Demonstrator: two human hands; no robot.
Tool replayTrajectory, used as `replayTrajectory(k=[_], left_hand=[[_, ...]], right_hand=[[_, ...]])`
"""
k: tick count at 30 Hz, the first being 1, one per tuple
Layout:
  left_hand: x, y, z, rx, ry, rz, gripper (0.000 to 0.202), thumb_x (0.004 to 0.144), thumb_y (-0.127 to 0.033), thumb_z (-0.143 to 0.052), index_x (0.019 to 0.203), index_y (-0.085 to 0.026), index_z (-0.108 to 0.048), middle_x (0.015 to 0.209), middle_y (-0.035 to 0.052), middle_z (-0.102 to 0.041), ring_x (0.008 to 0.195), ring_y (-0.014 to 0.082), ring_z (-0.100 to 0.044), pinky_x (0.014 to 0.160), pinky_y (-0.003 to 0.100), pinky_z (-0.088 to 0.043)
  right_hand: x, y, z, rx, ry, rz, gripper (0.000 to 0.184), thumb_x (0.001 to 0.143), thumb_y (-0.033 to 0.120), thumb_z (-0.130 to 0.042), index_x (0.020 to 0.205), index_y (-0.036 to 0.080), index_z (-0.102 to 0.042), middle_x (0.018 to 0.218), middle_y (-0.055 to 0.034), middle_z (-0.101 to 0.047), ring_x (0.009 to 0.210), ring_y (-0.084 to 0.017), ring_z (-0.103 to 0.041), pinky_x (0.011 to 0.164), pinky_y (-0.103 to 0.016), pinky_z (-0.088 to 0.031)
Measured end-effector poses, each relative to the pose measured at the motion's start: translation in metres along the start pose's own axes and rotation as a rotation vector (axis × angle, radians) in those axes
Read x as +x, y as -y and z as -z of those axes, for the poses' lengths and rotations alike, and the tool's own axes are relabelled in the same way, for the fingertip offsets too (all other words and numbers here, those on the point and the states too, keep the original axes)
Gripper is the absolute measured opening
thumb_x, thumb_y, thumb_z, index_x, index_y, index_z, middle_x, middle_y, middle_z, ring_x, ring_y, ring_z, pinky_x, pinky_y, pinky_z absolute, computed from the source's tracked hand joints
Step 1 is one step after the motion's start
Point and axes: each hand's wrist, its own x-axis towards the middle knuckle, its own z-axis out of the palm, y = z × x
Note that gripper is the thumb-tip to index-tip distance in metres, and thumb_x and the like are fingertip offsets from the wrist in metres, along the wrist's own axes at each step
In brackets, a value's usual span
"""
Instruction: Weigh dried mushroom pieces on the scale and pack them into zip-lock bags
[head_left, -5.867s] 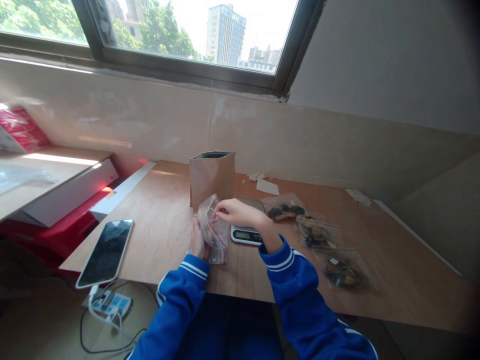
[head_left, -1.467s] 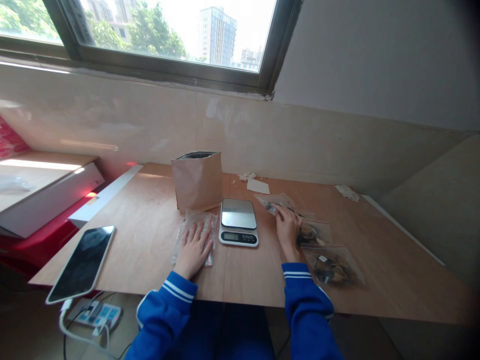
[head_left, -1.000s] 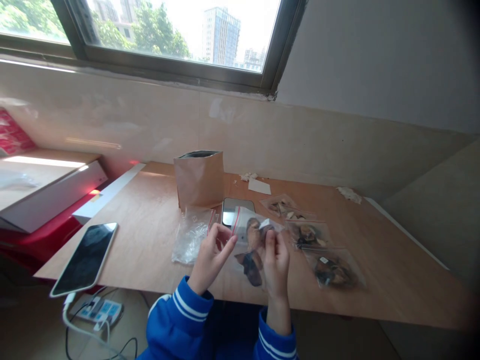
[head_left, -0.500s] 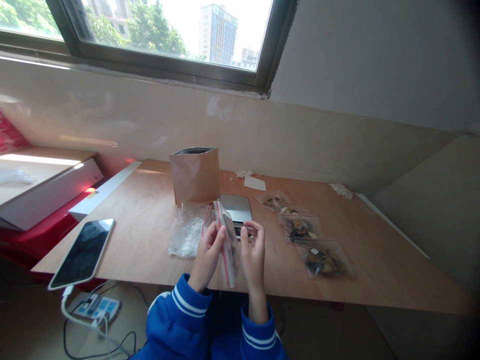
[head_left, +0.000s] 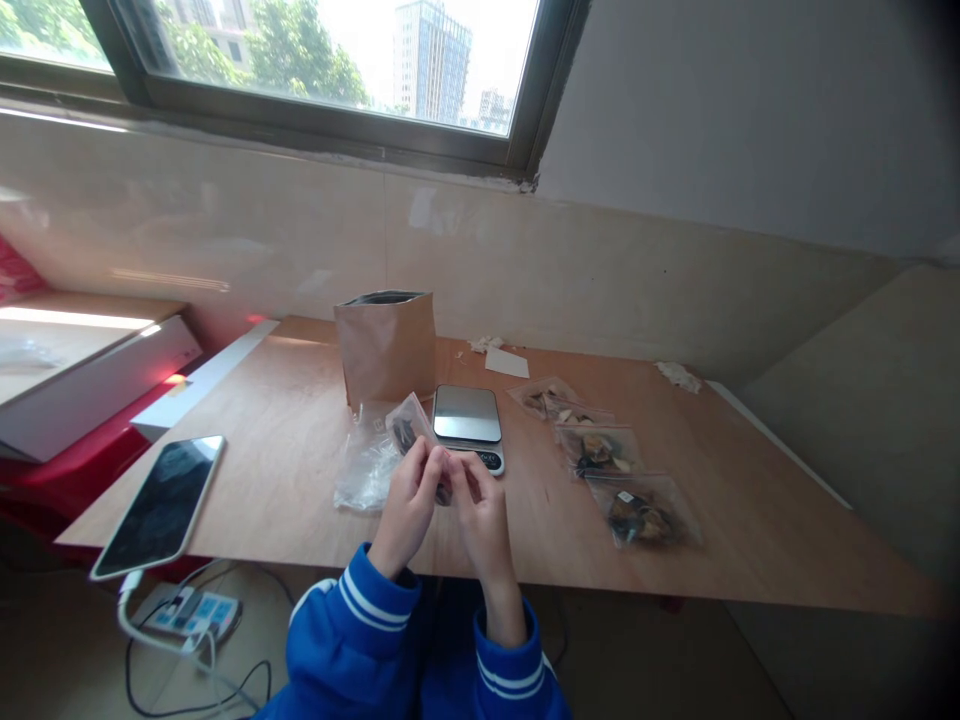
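A small clear zip-lock bag [head_left: 406, 428] with dark dried pieces inside is pinched between my two hands above the table's near side. My left hand [head_left: 409, 500] grips it with thumb and fingers closed. The fingers of my right hand [head_left: 480, 510] are closed on the bag too, and the fingertips of both hands meet at its edge. Much of the bag is hidden behind my hands. Just beyond them lies a digital kitchen scale [head_left: 466, 415] with a bare metal plate. Crumpled clear plastic bags [head_left: 361, 478] lie to the left.
Several filled zip-lock bags [head_left: 651, 515] lie in a row on the right of the wooden table [head_left: 547, 540]. A brown paper pouch [head_left: 386, 348] stands open at the back. A phone [head_left: 161, 505] lies at the left edge, its cable plugged in. White paper [head_left: 507, 362] rests near the wall.
My right hand has moved left to meet my left hand and now pinches the bag. The bag has turned from upright, edge towards me, to a leftward tilt.
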Motion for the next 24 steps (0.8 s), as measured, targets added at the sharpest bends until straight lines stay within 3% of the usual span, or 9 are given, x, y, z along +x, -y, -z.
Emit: replayTrajectory(k=[6, 9, 12, 14, 17, 19, 22, 24], left_hand=[[0.005, 0.007, 0.007, 0.263, 0.115, -0.172, 0.024, 0.096, -0.034, -0.038, 0.079, -0.02, -0.047, 0.073, -0.0009, -0.049, 0.068, 0.0132, -0.047, 0.065, 0.026, -0.039], [0.004, 0.01, 0.019, 0.32, 0.173, -0.222, 0.024, 0.093, -0.031, -0.041, 0.072, -0.02, -0.043, 0.066, -0.0026, -0.044, 0.061, 0.012, -0.043, 0.058, 0.025, -0.036], [0.004, 0.009, 0.033, 0.335, 0.09, -0.213, 0.027, 0.091, -0.031, -0.043, 0.066, -0.021, -0.04, 0.062, -0.0034, -0.039, 0.057, 0.0115, -0.038, 0.053, 0.024, -0.031], [0.006, 0.01, 0.04, 0.321, 0.068, -0.189, 0.029, 0.09, -0.033, -0.045, 0.064, -0.02, -0.042, 0.061, -0.0031, -0.04, 0.057, 0.0116, -0.038, 0.053, 0.024, -0.031], [0.012, 0.017, 0.04, 0.17, 0.071, -0.141, 0.035, 0.092, -0.04, -0.044, 0.064, -0.019, -0.048, 0.062, -0.0016, -0.045, 0.061, 0.0127, -0.045, 0.06, 0.025, -0.037], [0.015, 0.027, 0.035, -0.018, -0.009, -0.093, 0.038, 0.093, -0.046, -0.041, 0.07, -0.018, -0.054, 0.073, 0.0017, -0.055, 0.074, 0.0153, -0.053, 0.073, 0.028, -0.042], [0.018, 0.04, 0.025, -0.303, -0.1, 0.055, 0.043, 0.089, -0.056, -0.044, 0.094, -0.018, -0.063, 0.103, 0.0069, -0.065, 0.1, 0.0213, -0.058, 0.089, 0.034, -0.044], [0.021, 0.043, 0.02, -0.464, -0.027, 0.188, 0.057, 0.085, -0.065, -0.045, 0.112, -0.018, -0.063, 0.114, 0.0099, -0.066, 0.11, 0.0256, -0.058, 0.096, 0.038, -0.043]], right_hand=[[-0.002, 0.004, 0.007, -0.122, -0.013, -0.018, 0.026, 0.09, 0.039, -0.054, 0.092, 0.019, -0.071, 0.095, -0.0053, -0.073, 0.091, -0.021, -0.068, 0.082, -0.03, -0.054], [-0.001, 0.0, 0.018, -0.209, -0.204, -0.035, 0.028, 0.087, 0.04, -0.056, 0.087, 0.018, -0.073, 0.089, -0.0071, -0.075, 0.085, -0.023, -0.07, 0.08, -0.032, -0.053], [0.003, -0.008, 0.035, -0.146, -0.501, -0.071, 0.035, 0.086, 0.047, -0.057, 0.087, 0.014, -0.071, 0.083, -0.0107, -0.075, 0.078, -0.024, -0.071, 0.073, -0.033, -0.054], [0.004, -0.009, 0.042, -0.101, -0.567, -0.087, 0.039, 0.084, 0.051, -0.059, 0.087, 0.013, -0.069, 0.083, -0.0126, -0.075, 0.072, -0.023, -0.071, 0.067, -0.032, -0.054], [0.003, -0.002, 0.037, -0.02, -0.506, -0.099, 0.044, 0.083, 0.055, -0.059, 0.092, 0.013, -0.067, 0.086, -0.0133, -0.075, 0.063, -0.021, -0.07, 0.058, -0.03, -0.053], [0.003, 0.004, 0.027, 0.055, -0.503, -0.098, 0.044, 0.083, 0.056, -0.059, 0.095, 0.013, -0.066, 0.087, -0.0123, -0.075, 0.061, -0.019, -0.069, 0.057, -0.029, -0.053], [0.008, 0.008, 0.009, 0.181, -0.525, -0.114, 0.045, 0.084, 0.057, -0.057, 0.097, 0.014, -0.065, 0.084, -0.0103, -0.075, 0.058, -0.017, -0.067, 0.057, -0.028, -0.052], [0.016, 0.004, -0.002, 0.222, -0.47, -0.134, 0.045, 0.085, 0.056, -0.055, 0.098, 0.015, -0.063, 0.081, -0.0089, -0.073, 0.058, -0.016, -0.066, 0.058, -0.028, -0.052]])
